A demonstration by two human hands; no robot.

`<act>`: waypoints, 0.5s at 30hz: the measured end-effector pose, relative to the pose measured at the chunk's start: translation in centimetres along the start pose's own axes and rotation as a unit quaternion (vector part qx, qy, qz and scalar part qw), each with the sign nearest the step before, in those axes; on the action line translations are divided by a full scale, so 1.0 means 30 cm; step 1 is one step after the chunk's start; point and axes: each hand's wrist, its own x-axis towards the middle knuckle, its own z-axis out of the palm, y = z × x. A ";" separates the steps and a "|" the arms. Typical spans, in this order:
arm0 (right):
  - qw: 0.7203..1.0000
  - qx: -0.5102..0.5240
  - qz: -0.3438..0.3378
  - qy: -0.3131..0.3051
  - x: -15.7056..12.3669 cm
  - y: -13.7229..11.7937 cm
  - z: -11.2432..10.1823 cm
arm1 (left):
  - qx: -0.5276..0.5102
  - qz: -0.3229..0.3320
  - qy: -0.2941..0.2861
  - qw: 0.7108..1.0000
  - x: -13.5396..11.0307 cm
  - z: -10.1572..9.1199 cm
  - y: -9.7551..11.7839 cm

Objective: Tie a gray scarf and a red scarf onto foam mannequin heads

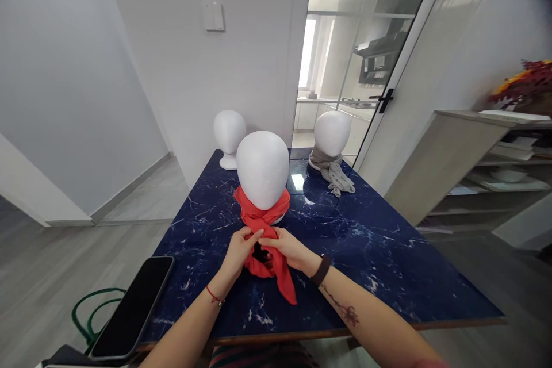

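A red scarf [259, 214] is wrapped around the neck of a white foam mannequin head [263, 167] standing mid-table. In front of the head its ends cross and form a loop, with one pointed end hanging down to the right onto the table. My left hand [240, 248] pinches the scarf on the left of the crossing. From the right, my right hand [291, 247] grips the scarf close by, its thumb almost meeting the left one. Part of the fingers of both hands is hidden behind the cloth.
On the dark blue marbled table [345, 264], another white head [229, 132] stands at the back left. At the back right, a third head [332, 133] wears a grey scarf [334, 171]. A phone [133, 305] lies at the near left corner. Shelves [483, 167] stand to the right.
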 end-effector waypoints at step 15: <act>0.989 -0.105 -0.040 0.093 0.053 0.031 -0.058 | 0.243 0.215 0.055 0.944 -0.057 -0.034 0.025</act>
